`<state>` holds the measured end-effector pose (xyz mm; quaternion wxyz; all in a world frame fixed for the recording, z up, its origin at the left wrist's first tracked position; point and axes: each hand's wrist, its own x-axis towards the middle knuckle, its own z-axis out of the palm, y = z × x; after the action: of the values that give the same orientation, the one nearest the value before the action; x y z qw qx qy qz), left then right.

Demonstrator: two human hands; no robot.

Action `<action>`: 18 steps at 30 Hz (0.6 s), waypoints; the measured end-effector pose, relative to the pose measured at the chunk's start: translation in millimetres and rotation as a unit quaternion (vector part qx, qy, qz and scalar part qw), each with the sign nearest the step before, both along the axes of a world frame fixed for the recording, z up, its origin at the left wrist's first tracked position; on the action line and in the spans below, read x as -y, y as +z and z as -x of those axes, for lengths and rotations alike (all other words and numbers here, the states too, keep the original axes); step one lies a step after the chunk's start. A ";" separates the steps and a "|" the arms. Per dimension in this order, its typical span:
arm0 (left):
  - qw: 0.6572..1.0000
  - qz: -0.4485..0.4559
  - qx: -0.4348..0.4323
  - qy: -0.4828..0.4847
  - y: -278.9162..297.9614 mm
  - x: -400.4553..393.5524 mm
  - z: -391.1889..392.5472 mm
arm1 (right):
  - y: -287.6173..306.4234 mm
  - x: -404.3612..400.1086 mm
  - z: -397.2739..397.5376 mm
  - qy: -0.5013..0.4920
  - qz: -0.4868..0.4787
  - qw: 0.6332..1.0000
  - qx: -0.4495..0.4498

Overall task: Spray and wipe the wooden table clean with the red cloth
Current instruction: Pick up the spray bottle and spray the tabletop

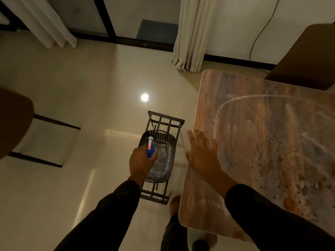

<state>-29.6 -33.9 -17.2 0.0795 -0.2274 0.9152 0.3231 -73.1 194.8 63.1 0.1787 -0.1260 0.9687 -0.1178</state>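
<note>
Left hand grips spray bottle over the floor basket — nozzle end pointing away, table to its right. Right hand flat, fingers spread, on wooden table left edge (red cloth not visible).

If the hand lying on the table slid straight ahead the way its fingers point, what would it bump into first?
Probably nothing on the table. The right hand points up along the table's left edge, and that strip looks bare to the far corner. Beyond that there's only floor and the curtain, though depth is hard to judge.
</note>
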 end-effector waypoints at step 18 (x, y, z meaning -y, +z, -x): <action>0.900 -0.186 -0.289 -0.268 250.6 -158.3 138.3 | 164.0 -150.2 17.9 -0.145 0.023 0.967 -0.206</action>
<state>-167.9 124.3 233.4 -0.0639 0.1491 0.8476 0.5053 -91.0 344.9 227.1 -0.0465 -0.0096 0.9895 -0.1363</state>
